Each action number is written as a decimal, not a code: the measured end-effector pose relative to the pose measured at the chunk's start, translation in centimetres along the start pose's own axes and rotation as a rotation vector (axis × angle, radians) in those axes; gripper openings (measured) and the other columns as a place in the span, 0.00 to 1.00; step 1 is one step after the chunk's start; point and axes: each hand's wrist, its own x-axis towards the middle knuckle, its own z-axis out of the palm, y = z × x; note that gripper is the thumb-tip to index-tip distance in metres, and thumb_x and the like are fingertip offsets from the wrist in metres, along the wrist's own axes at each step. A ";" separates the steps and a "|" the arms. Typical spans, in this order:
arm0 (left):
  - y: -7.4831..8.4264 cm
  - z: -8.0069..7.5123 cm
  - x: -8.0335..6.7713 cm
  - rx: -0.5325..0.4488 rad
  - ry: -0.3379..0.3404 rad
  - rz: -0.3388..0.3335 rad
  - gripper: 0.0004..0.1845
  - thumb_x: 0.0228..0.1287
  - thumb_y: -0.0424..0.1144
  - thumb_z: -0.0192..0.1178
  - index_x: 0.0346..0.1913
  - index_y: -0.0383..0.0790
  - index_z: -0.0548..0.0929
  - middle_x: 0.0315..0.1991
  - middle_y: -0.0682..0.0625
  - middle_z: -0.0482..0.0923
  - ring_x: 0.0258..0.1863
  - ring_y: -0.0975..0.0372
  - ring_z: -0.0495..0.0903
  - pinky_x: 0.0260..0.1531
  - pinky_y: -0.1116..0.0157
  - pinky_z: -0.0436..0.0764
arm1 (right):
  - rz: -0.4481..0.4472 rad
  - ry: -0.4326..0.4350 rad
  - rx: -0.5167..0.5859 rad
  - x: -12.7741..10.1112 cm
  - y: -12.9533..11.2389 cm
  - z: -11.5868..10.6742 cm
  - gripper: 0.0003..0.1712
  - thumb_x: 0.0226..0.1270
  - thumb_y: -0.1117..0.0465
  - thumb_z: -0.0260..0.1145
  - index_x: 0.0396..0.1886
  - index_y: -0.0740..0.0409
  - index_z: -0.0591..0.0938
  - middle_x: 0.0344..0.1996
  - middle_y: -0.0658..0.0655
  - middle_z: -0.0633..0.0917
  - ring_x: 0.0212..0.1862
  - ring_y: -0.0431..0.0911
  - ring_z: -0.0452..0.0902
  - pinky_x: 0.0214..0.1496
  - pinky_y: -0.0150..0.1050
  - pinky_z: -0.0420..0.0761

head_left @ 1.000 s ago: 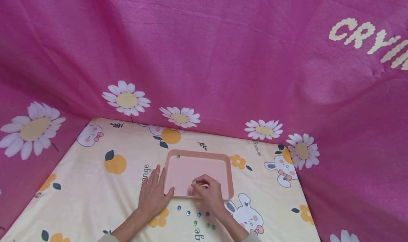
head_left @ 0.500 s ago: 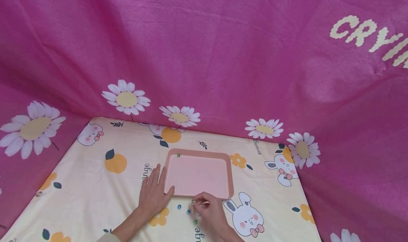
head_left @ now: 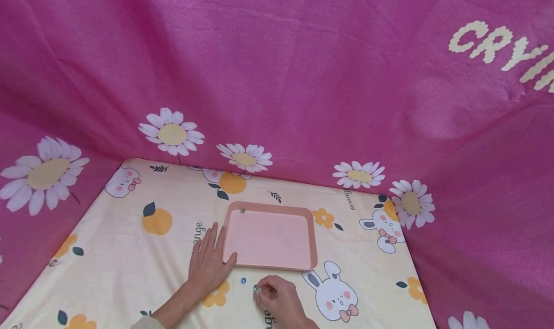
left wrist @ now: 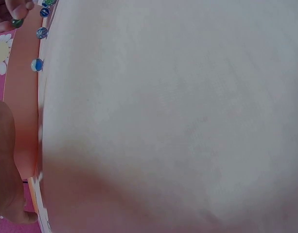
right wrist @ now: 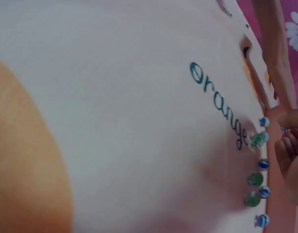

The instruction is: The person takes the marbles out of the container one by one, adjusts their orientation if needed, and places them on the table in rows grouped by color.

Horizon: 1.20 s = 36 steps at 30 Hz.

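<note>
A pink tray (head_left: 270, 237) lies on the printed cloth, with one green marble (head_left: 242, 210) in its far left corner. My left hand (head_left: 214, 254) rests flat on the cloth, its thumb against the tray's near left corner. My right hand (head_left: 259, 291) is just in front of the tray, fingers curled and pinching a marble (head_left: 257, 288). A blue marble (head_left: 243, 281) sits on the cloth to its left. In the right wrist view, several blue and green marbles (right wrist: 254, 179) lie in a row beside my fingers (right wrist: 289, 145). The left wrist view shows more marbles (left wrist: 37, 64) along the tray edge.
The cream tablecloth (head_left: 130, 252) carries orange and rabbit prints. A magenta daisy-print curtain (head_left: 277, 88) hangs close behind and drapes round both sides of the table. The table's right edge (head_left: 417, 271) runs near the rabbit print.
My right hand has drawn back from over the tray towards me, down to the marbles on the cloth, and now pinches one. My left hand has stayed in place.
</note>
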 end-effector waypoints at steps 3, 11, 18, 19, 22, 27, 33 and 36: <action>0.0 0.0 -0.1 -0.006 -0.001 -0.002 0.45 0.64 0.59 0.57 0.76 0.33 0.60 0.76 0.36 0.53 0.74 0.43 0.55 0.70 0.42 0.57 | -0.040 -0.002 -0.052 -0.3 0.4 0.2 0.05 0.59 0.64 0.75 0.34 0.51 0.87 0.31 0.39 0.83 0.33 0.31 0.76 0.36 0.30 0.80; 0.0 0.0 -0.2 -0.010 -0.002 0.000 0.45 0.65 0.59 0.56 0.76 0.33 0.60 0.76 0.36 0.53 0.74 0.43 0.56 0.70 0.42 0.57 | -0.014 -0.039 -0.137 -0.7 0.7 0.3 0.04 0.61 0.59 0.74 0.35 0.47 0.88 0.36 0.39 0.83 0.40 0.33 0.76 0.44 0.34 0.80; 0.0 0.1 -0.2 -0.010 0.005 0.003 0.45 0.64 0.59 0.57 0.76 0.33 0.61 0.76 0.36 0.54 0.74 0.43 0.56 0.69 0.42 0.58 | 0.018 -0.069 -0.190 -0.9 0.8 0.3 0.04 0.60 0.57 0.74 0.36 0.44 0.88 0.35 0.36 0.82 0.41 0.33 0.75 0.45 0.36 0.80; 0.0 0.1 -0.2 -0.009 0.005 0.004 0.45 0.64 0.59 0.57 0.76 0.33 0.61 0.76 0.36 0.54 0.73 0.43 0.56 0.69 0.42 0.58 | 0.022 -0.073 -0.193 -0.9 0.8 0.2 0.04 0.61 0.57 0.74 0.36 0.44 0.88 0.35 0.36 0.82 0.41 0.33 0.75 0.45 0.36 0.80; 0.0 0.1 -0.2 -0.008 0.007 0.007 0.45 0.64 0.59 0.57 0.75 0.33 0.61 0.76 0.36 0.54 0.73 0.43 0.56 0.69 0.41 0.58 | 0.026 -0.082 -0.213 -0.8 0.8 0.2 0.05 0.62 0.56 0.73 0.37 0.45 0.88 0.35 0.36 0.82 0.41 0.33 0.75 0.46 0.36 0.80; 0.0 0.0 -0.1 -0.010 0.009 0.008 0.45 0.64 0.59 0.57 0.76 0.33 0.61 0.76 0.35 0.54 0.73 0.43 0.56 0.69 0.41 0.58 | -0.024 -0.070 -0.263 -0.8 1.0 0.3 0.05 0.62 0.56 0.73 0.38 0.46 0.88 0.35 0.37 0.83 0.42 0.34 0.76 0.46 0.36 0.80; 0.0 0.0 -0.1 -0.010 -0.001 0.003 0.45 0.65 0.59 0.56 0.76 0.34 0.60 0.77 0.36 0.53 0.74 0.43 0.55 0.70 0.42 0.57 | -0.107 -0.048 -0.305 -0.8 1.3 0.6 0.04 0.61 0.57 0.73 0.36 0.46 0.87 0.35 0.38 0.83 0.41 0.34 0.76 0.44 0.35 0.80; -0.1 0.1 -0.1 -0.011 0.000 0.004 0.45 0.65 0.59 0.56 0.76 0.34 0.60 0.77 0.36 0.53 0.74 0.43 0.56 0.70 0.42 0.57 | -0.115 -0.053 -0.314 -0.8 1.3 0.7 0.05 0.60 0.58 0.74 0.37 0.47 0.87 0.35 0.38 0.83 0.41 0.34 0.77 0.45 0.35 0.80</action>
